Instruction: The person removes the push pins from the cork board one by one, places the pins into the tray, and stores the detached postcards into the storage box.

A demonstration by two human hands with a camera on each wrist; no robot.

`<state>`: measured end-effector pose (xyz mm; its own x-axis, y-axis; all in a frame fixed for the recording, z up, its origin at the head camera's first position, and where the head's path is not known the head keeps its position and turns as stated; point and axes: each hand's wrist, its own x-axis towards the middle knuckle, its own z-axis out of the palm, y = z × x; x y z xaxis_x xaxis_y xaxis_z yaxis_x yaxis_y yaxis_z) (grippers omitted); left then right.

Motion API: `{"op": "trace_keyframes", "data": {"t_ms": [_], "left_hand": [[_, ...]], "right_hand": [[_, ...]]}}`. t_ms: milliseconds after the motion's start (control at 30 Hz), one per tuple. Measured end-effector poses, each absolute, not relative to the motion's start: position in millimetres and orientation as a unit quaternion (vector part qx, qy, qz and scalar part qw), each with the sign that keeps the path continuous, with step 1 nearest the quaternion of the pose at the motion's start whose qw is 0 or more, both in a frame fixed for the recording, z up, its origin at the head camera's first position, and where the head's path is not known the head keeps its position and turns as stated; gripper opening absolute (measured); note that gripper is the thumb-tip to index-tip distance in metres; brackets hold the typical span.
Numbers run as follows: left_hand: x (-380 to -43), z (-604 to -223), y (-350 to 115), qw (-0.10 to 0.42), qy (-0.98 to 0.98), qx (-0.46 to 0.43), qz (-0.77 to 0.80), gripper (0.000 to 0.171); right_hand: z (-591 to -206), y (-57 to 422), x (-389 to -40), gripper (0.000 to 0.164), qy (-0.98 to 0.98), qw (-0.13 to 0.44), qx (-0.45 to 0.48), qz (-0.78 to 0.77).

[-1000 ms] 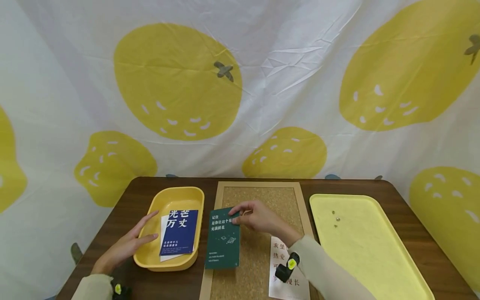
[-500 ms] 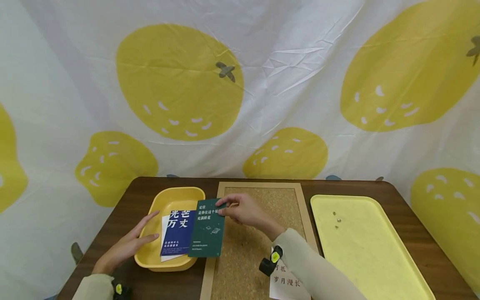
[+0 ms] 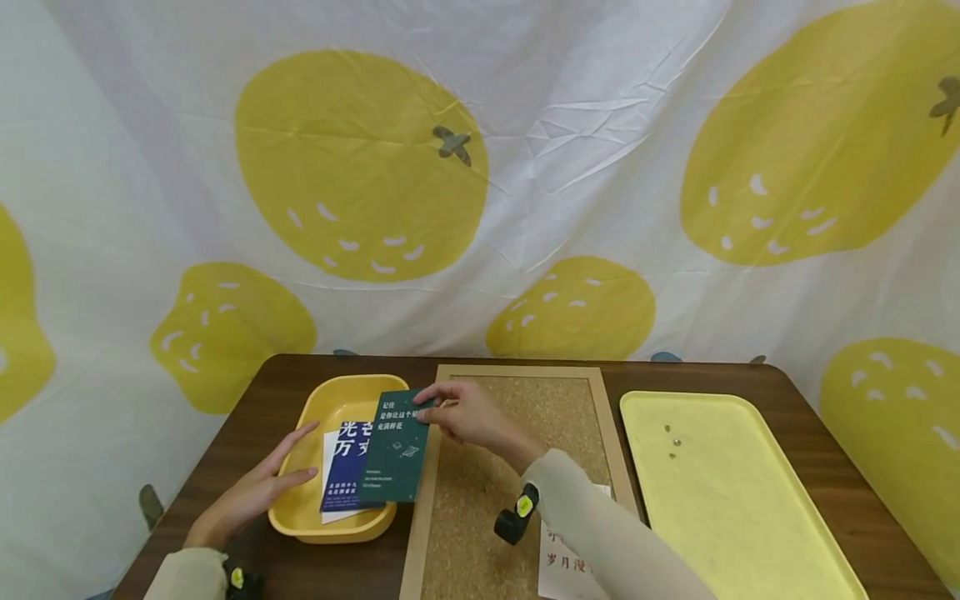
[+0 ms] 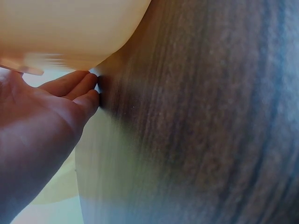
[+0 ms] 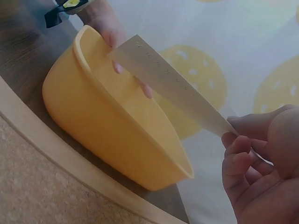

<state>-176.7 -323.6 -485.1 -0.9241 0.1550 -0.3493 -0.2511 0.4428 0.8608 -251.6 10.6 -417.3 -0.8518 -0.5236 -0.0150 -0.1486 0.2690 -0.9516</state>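
A person's right hand pinches a green card above a yellow tub — the left hand, spread wide, at the tub's left side.

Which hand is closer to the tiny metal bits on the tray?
The right hand: over the corkboard, left of the bits, pinching a green card. The left hand is farther left, at the yellow basin.
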Motion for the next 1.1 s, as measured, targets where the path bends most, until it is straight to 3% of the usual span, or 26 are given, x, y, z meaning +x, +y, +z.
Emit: {"op": "trace_keyframes", "data": {"t_ms": [1100], "left_hand": [[-177.3, -485.1, -323.2, 0.194, 0.822, -0.023, 0.534, 0.077]], "right_hand": [[-433.2, -44.7, -246.8, 0.013, 0.787, 0.162, -0.169, -0.571]]}}
